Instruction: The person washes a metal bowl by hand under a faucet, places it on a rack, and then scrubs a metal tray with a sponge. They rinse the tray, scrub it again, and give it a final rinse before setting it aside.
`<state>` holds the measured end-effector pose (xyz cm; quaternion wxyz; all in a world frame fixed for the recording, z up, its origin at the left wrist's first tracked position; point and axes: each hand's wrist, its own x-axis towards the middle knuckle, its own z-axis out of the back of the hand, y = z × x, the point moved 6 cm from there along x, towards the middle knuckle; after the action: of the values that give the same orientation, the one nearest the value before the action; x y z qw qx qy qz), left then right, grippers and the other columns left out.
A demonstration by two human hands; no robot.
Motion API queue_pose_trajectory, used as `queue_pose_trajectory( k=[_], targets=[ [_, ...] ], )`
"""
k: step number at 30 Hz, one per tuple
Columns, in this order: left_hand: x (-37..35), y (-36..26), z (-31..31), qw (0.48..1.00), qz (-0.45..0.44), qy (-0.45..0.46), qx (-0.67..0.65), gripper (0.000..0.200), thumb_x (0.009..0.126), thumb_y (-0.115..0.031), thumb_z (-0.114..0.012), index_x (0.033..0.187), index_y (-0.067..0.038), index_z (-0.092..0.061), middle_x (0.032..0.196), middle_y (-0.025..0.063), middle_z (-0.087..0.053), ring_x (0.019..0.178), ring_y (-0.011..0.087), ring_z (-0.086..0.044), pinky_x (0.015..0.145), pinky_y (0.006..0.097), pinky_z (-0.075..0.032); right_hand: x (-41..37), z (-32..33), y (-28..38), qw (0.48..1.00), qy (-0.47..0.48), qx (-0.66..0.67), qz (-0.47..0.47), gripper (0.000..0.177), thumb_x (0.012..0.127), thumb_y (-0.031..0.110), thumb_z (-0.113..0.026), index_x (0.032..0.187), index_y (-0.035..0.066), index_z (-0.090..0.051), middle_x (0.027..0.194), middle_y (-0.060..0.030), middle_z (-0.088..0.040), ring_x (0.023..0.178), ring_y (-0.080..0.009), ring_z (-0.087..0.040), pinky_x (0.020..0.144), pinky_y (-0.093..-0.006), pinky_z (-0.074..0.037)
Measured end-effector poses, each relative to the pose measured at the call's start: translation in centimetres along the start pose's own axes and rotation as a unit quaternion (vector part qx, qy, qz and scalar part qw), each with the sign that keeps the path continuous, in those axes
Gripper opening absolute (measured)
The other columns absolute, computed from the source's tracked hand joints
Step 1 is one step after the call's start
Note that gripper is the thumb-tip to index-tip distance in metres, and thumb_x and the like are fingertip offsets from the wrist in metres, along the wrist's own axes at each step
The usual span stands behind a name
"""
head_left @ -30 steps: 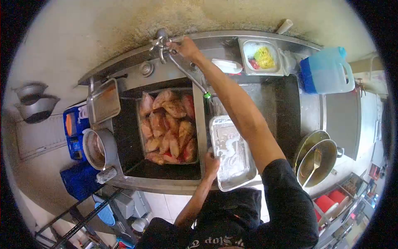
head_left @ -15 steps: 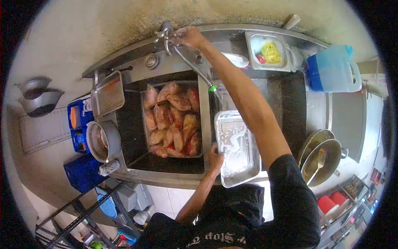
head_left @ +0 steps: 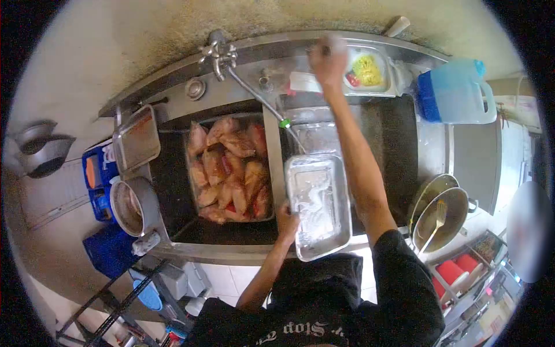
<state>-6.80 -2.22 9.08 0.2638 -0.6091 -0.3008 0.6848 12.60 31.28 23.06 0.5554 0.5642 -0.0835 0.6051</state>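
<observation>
My left hand (head_left: 287,221) grips the left edge of a rectangular metal tray (head_left: 292,173), tilted over the front of the right sink basin. White suds streak the tray's inside. Above its far end is the green-tipped hose (head_left: 263,103) of the tap (head_left: 218,61), with a thin stream of water below the tip. My right hand (head_left: 329,66) is over the back ledge, smeared by motion, just left of a small metal pan (head_left: 393,87) holding a yellow scouring pad (head_left: 367,70) and something red. Its fingers do not show clearly.
The left basin holds a clear tub of several bagged raw meat pieces (head_left: 225,168). A pot (head_left: 149,205) and a shallow tray (head_left: 137,140) stand left. Rightward are a blue liquid jug (head_left: 457,92) and stacked pans (head_left: 454,231) with a spatula. Another tray (head_left: 318,137) lies in the right basin.
My right hand has left the tap handle and moved right along the back ledge to the pan with the scouring pad. My left hand still holds the tray. The view has shifted slightly.
</observation>
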Motion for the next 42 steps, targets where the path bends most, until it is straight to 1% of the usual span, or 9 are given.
queue_pose_trajectory(
  k=[4,6,10,16,22,28,33,37,42],
  targets=[
    [0.8,1.2,0.5,0.998,-0.041,0.005,-0.052,0.021,0.069,-0.004,-0.059,0.090,-0.002,-0.057,0.079,0.0034,-0.058,0.069,0.0110,-0.052,0.062,0.0261,-0.043,-2.3,3.4,-12.1,0.927,0.264,-0.218,-0.151,0.027,0.065,0.023,-0.062,0.083,0.004,-0.056,0.081,-0.0147,-0.059,0.073,-0.0334,-0.056,0.066,-0.0410,-0.045],
    [0.9,2.7,0.8,0.998,0.045,-0.012,-0.037,0.024,0.068,-0.004,-0.059,0.092,-0.002,-0.056,0.081,0.0034,-0.058,0.071,0.0120,-0.053,0.063,0.0261,-0.043,-5.4,1.0,-15.0,0.756,0.580,-0.294,-0.076,0.030,0.067,0.019,-0.058,0.092,0.002,-0.054,0.097,-0.0189,-0.056,0.094,-0.0318,-0.054,0.078,-0.0411,-0.043],
    [0.5,1.8,0.7,0.999,-0.005,-0.010,-0.050,0.026,0.068,-0.006,-0.061,0.093,-0.002,-0.056,0.082,0.0035,-0.059,0.072,0.0125,-0.053,0.065,0.0260,-0.043,-8.1,-2.3,-21.6,0.822,0.541,-0.069,-0.165,0.035,0.067,0.019,-0.056,0.097,0.002,-0.054,0.101,-0.0194,-0.054,0.100,-0.0318,-0.050,0.082,-0.0417,-0.040],
    [1.8,2.8,0.4,1.000,0.002,-0.029,0.003,0.030,0.066,-0.006,-0.062,0.096,-0.001,-0.057,0.080,0.0043,-0.060,0.072,0.0129,-0.054,0.065,0.0263,-0.043,-5.5,-1.7,-17.9,0.717,0.689,-0.109,0.016,0.035,0.069,0.025,-0.060,0.092,0.000,-0.056,0.094,-0.0149,-0.058,0.092,-0.0253,-0.053,0.082,-0.0347,-0.040],
    [0.7,-2.0,-1.5,0.996,0.042,-0.042,-0.063,0.017,0.067,-0.011,-0.063,0.082,-0.002,-0.059,0.068,0.0011,-0.056,0.059,0.0095,-0.050,0.052,0.0252,-0.039,-2.6,11.4,-10.5,0.925,0.294,0.148,-0.188,0.030,0.077,0.024,-0.058,0.096,0.000,-0.059,0.077,-0.0083,-0.063,0.078,-0.0179,-0.058,0.071,-0.0297,-0.045],
    [2.4,-4.0,-5.4,0.997,-0.071,-0.001,-0.041,0.026,0.066,-0.012,-0.061,0.089,-0.001,-0.058,0.073,0.0017,-0.056,0.057,0.0091,-0.049,0.051,0.0240,-0.040,-16.8,18.3,-2.7,0.794,0.298,0.318,-0.423,0.017,0.074,0.000,-0.058,0.090,0.002,-0.053,0.087,-0.0078,-0.059,0.074,-0.0147,-0.058,0.063,-0.0311,-0.049],
    [2.2,-5.8,-7.4,0.994,-0.090,0.047,0.028,0.028,0.064,-0.004,-0.054,0.091,0.001,-0.057,0.076,0.0034,-0.058,0.065,0.0106,-0.052,0.057,0.0240,-0.042,-26.5,17.8,3.0,0.917,0.366,0.063,-0.146,0.019,0.073,-0.002,-0.059,0.091,0.003,-0.056,0.086,-0.0128,-0.060,0.069,-0.0247,-0.058,0.062,-0.0320,-0.047],
    [2.3,-6.0,-8.3,0.987,-0.129,0.075,0.054,0.032,0.064,0.002,-0.050,0.096,0.000,-0.056,0.075,0.0042,-0.057,0.065,0.0109,-0.051,0.058,0.0247,-0.042,-26.8,17.3,-3.0,0.756,0.208,0.263,-0.562,0.012,0.082,0.013,-0.055,0.089,0.002,-0.054,0.083,-0.0103,-0.061,0.069,-0.0145,-0.057,0.059,-0.0273,-0.046],
    [2.6,-6.1,-9.7,0.985,-0.104,0.099,0.092,0.040,0.061,-0.002,-0.051,0.101,0.000,-0.054,0.077,0.0028,-0.057,0.060,0.0094,-0.051,0.052,0.0228,-0.041,-27.2,18.6,-1.8,0.642,0.164,0.431,-0.612,0.025,0.082,0.016,-0.057,0.103,0.002,-0.054,0.087,-0.0036,-0.059,0.081,-0.0103,-0.055,0.074,-0.0257,-0.044]
  ],
)
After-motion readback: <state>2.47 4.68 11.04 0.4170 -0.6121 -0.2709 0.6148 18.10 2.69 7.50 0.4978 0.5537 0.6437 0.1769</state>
